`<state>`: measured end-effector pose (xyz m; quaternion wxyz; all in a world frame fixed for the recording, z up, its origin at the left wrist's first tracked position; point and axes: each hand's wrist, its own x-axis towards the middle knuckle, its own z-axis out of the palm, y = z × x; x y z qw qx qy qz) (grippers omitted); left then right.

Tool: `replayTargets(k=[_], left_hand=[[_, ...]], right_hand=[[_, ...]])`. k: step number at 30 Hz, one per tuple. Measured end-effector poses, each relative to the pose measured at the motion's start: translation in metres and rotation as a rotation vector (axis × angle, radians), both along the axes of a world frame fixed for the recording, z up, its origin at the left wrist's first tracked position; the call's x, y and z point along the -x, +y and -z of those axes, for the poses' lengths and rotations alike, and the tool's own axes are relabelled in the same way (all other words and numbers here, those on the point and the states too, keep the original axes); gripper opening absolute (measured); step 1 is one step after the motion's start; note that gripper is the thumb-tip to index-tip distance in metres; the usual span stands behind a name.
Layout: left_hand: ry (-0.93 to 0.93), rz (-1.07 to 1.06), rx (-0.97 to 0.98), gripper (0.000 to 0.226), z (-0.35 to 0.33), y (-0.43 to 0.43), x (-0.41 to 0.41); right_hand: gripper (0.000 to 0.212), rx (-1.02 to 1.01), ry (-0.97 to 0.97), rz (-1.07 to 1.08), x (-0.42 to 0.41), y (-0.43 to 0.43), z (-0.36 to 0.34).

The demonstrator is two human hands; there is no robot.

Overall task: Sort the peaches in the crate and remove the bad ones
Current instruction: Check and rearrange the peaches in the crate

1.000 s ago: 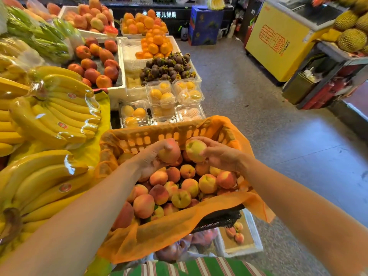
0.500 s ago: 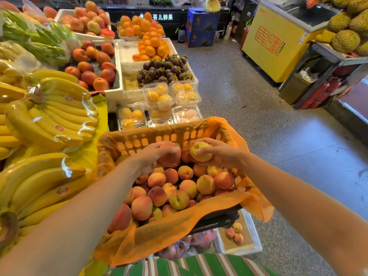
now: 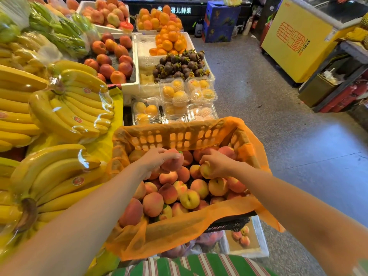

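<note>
A crate lined with orange mesh stands in front of me, filled with several peaches in pink and yellow. My left hand is over the far left of the pile, fingers closed around a reddish peach. My right hand is at the far middle of the pile and grips a pale yellow peach, low against the other fruit. Both forearms reach in from the bottom corners.
Wrapped bananas lie on a yellow cloth at my left. Beyond the crate are clear boxes of yellow fruit, mangosteens and oranges. A white foam box with three peaches sits on the floor below right. A yellow freezer stands across the aisle.
Both hands have come down from above the pile, each still holding its peach, and now rest among the fruit at the far side of the crate.
</note>
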<state>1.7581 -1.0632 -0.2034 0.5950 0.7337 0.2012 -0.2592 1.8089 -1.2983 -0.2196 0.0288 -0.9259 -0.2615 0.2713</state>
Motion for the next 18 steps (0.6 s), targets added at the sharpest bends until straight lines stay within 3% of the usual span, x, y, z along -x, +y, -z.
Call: replayTargets(k=[4,7,11,14,16,18], left_hand=[[0.015,-0.029,0.014,0.055,0.008,0.008,-0.002],[0.032,-0.029,0.063,0.039,0.01,0.005,-0.005],[0.058,-0.053,0.131,0.026,0.005,-0.007,-0.01],[0.084,-0.046,0.192,0.036,0.002,-0.017,-0.014],[0.086,-0.011,0.245,0.039,0.001,-0.028,-0.017],[0.073,0.009,0.3,0.038,-0.003,-0.041,-0.02]], right_hand=[[0.048,0.103,-0.105,-0.173,-0.001,0.008,0.009],[0.05,0.129,-0.092,-0.173,-0.005,0.01,0.011],[0.045,-0.229,0.037,0.109,-0.01,0.004,0.001],[0.053,-0.614,0.277,0.364,-0.007,0.005,-0.019],[0.06,-0.683,0.373,0.398,-0.003,0.007,-0.03],[0.06,-0.665,0.317,0.352,-0.001,0.005,-0.032]])
